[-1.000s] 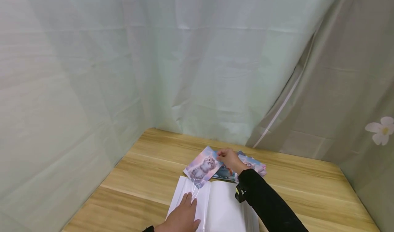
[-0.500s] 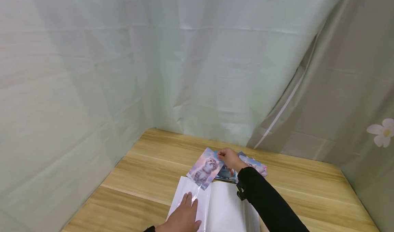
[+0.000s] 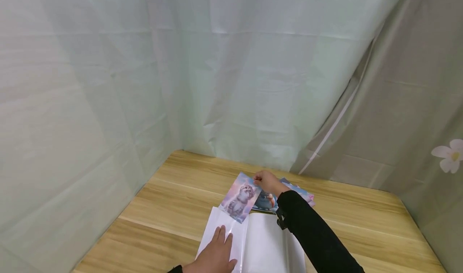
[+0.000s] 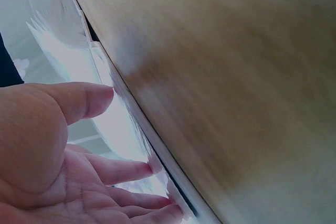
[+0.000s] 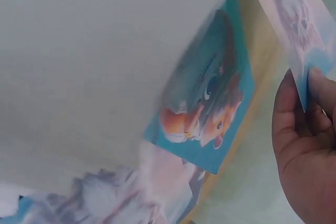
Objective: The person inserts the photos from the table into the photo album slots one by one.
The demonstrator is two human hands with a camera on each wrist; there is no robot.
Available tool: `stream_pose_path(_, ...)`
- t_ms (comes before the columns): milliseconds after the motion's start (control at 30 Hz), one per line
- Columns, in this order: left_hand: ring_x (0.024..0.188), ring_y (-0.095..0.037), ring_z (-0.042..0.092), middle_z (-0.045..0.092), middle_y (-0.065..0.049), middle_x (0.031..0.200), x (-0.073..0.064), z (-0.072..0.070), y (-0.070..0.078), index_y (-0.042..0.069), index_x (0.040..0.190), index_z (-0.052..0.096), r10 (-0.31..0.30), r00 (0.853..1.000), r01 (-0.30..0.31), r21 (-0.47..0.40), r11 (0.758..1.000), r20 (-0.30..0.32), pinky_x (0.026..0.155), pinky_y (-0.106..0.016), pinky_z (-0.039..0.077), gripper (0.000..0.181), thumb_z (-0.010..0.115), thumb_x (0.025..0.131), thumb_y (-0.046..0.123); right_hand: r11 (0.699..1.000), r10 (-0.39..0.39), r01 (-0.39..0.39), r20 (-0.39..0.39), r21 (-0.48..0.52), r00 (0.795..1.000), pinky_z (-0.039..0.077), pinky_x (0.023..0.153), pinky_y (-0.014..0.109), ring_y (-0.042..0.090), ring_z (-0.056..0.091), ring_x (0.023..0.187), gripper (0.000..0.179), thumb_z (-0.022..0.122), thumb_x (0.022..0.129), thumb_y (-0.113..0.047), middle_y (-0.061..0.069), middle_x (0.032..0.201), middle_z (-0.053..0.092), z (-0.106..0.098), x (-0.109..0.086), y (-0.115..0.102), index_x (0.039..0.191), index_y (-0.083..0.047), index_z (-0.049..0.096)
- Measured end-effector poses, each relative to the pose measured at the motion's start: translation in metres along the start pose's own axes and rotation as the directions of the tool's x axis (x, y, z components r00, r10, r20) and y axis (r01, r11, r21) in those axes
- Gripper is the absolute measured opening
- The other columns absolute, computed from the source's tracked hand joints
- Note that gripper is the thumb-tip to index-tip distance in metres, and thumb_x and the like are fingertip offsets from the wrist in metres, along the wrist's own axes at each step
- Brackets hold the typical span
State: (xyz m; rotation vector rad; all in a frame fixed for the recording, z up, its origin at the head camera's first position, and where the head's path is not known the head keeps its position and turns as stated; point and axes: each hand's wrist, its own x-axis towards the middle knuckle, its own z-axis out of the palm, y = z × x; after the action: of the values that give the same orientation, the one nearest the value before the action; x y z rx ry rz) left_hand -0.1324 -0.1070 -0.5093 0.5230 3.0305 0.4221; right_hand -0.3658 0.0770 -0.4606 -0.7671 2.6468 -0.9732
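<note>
An open album (image 3: 265,241) with white pages lies at the front of the table. My left hand (image 3: 216,252) rests with spread, straight fingers on its left page (image 3: 213,224). In the left wrist view the fingertips (image 4: 142,168) press at the page surface. My right hand (image 3: 269,182) pinches the upper right corner of a kitten picture card (image 3: 240,198) between thumb and fingers. The card slants over the top of the left page, its lower corner overlapping the page. The right wrist view shows the same pinch on the card (image 5: 296,22), with the thumb on its printed face.
Behind the album lie several more picture cards, one teal with a cartoon animal (image 5: 202,93), another pink and blue (image 3: 305,194). The wooden table (image 3: 162,208) reaches back to a pale curtain (image 3: 246,84). A black sleeve (image 3: 311,228) crosses over the album's right side.
The kitten card's lower corner was under the clear pocket film a second ago; now it lies on top of the page edge. The left hand has stayed in place.
</note>
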Motion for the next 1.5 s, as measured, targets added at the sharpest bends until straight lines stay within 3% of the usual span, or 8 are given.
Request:
stream_pose_path(333,0.131,-0.051,0.044,0.046,-0.037,0.140,0.002,0.001,-0.001,-0.010,0.131,0.057,-0.008,1.000,0.008,-0.013,1.000,0.027,0.103,-0.047,0.047,0.065,0.074,0.088,0.035,1.000,-0.026,0.026,0.034,0.013,0.999,0.039,0.059,0.027,0.013,0.044,0.061,0.009,0.060,0.099,-0.004,0.006,0.087,0.062,-0.011,0.003,0.001,0.096,-0.002,0.068)
stream_pose_path(533,0.131,-0.051,0.044,0.046,-0.037,0.140,0.000,0.000,-0.001,-0.010,0.132,0.057,-0.017,0.999,0.017,-0.024,1.000,0.027,0.104,-0.048,0.046,0.065,0.075,0.087,0.034,0.996,-0.080,0.082,0.049,-0.028,0.996,0.046,0.069,0.031,0.015,0.054,0.075,0.009,0.062,0.098,-0.003,0.008,0.092,0.066,-0.007,0.006,-0.004,0.097,-0.001,0.070)
stream_pose_path(700,0.131,-0.051,0.044,0.046,-0.038,0.139,0.000,0.001,-0.003,-0.010,0.131,0.057,-0.022,1.000,0.023,-0.034,0.999,0.020,0.103,-0.048,0.047,0.065,0.076,0.086,0.034,0.996,-0.066,0.071,0.092,-0.055,0.994,0.052,0.082,0.035,0.018,0.062,0.090,0.012,0.061,0.098,-0.005,0.006,0.102,0.069,-0.002,0.009,-0.010,0.104,-0.003,0.072)
stream_pose_path(833,0.131,-0.051,0.044,0.046,-0.038,0.139,0.001,0.002,-0.004,-0.010,0.131,0.057,-0.027,0.999,0.027,-0.032,0.999,0.024,0.103,-0.048,0.046,0.065,0.075,0.087,0.034,0.992,-0.093,0.104,0.144,-0.070,0.985,0.047,0.074,0.031,0.014,0.054,0.078,0.011,0.060,0.099,-0.005,0.003,0.089,0.064,-0.001,0.010,-0.015,0.099,-0.001,0.070)
stream_pose_path(1000,0.131,-0.052,0.044,0.045,-0.037,0.140,0.002,0.004,-0.004,-0.011,0.131,0.057,-0.033,0.999,0.034,-0.048,0.998,0.028,0.103,-0.048,0.047,0.065,0.076,0.087,0.033,0.984,-0.140,0.159,0.206,-0.075,0.968,0.036,0.067,0.028,0.012,0.040,0.067,0.017,0.058,0.100,-0.004,-0.002,0.075,0.046,0.004,0.009,-0.019,0.084,0.002,0.061)
stream_pose_path(1200,0.129,-0.052,0.045,0.047,-0.038,0.137,0.005,0.005,-0.004,-0.013,0.129,0.057,-0.017,1.000,0.018,-0.042,0.999,0.012,0.102,-0.050,0.047,0.066,0.077,0.086,0.034,0.968,-0.198,0.227,0.228,-0.104,0.953,0.034,0.066,0.027,0.011,0.039,0.065,0.014,0.061,0.097,0.000,-0.001,0.076,0.050,0.012,0.005,-0.026,0.083,0.002,0.063)
stream_pose_path(1367,0.127,-0.053,0.047,0.049,-0.038,0.134,0.006,0.007,-0.004,-0.013,0.126,0.058,-0.007,1.000,0.007,-0.050,0.999,-0.008,0.099,-0.051,0.049,0.066,0.079,0.083,0.033,0.974,-0.168,0.205,0.307,-0.095,0.937,0.034,0.063,0.026,0.011,0.038,0.062,0.015,0.061,0.098,-0.003,-0.003,0.071,0.045,0.020,0.003,-0.032,0.085,0.004,0.066)
stream_pose_path(1500,0.127,-0.054,0.046,0.047,-0.039,0.136,0.007,0.007,-0.005,-0.013,0.125,0.057,-0.010,1.000,0.010,-0.084,0.996,-0.001,0.097,-0.053,0.049,0.065,0.080,0.083,0.032,0.979,-0.115,0.166,0.347,-0.121,0.931,0.037,0.064,0.026,0.010,0.042,0.066,0.013,0.062,0.098,-0.008,-0.005,0.076,0.050,0.026,0.004,-0.031,0.089,-0.003,0.069)
